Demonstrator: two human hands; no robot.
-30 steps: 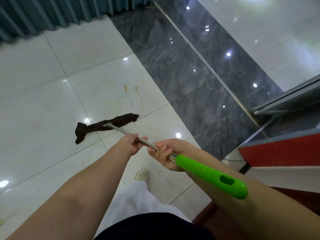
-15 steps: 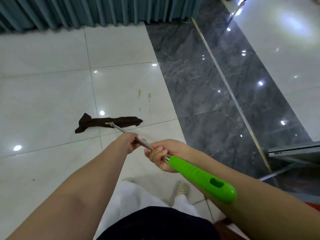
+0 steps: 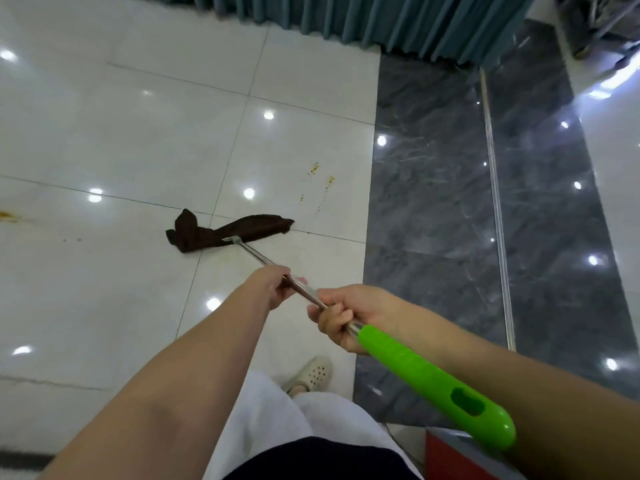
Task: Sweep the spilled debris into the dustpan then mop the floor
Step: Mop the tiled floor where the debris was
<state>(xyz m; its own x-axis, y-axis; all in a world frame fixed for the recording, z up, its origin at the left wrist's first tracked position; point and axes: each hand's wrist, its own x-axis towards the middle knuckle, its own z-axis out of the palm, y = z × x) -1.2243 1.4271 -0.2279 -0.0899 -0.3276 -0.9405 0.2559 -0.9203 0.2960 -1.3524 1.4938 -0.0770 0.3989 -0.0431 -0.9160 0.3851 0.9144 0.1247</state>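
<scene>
Both hands hold a mop with a thin metal pole (image 3: 254, 255) and a bright green grip (image 3: 433, 384). My left hand (image 3: 273, 289) closes around the pole farther down; my right hand (image 3: 346, 315) grips it just above the green end. The mop head is a crumpled dark brown cloth (image 3: 225, 230) lying flat on the white tile floor (image 3: 104, 140). Small yellow-orange specks (image 3: 320, 178) dot the tile just beyond the cloth's right end. An orange smear (image 3: 8, 216) marks the floor at the far left. No dustpan is in view.
A dark grey marble strip (image 3: 433, 202) with a metal rail (image 3: 497, 202) runs along the right. Teal curtains (image 3: 381, 19) hang at the back. A red-edged object (image 3: 446, 455) sits at the bottom right. My foot in a pale perforated shoe (image 3: 311, 374) stands near the marble edge.
The view has swung left and down, so the curtains and left tiles now show more. The cloth mop head has shifted slightly on the tile; both hands keep their grip.
</scene>
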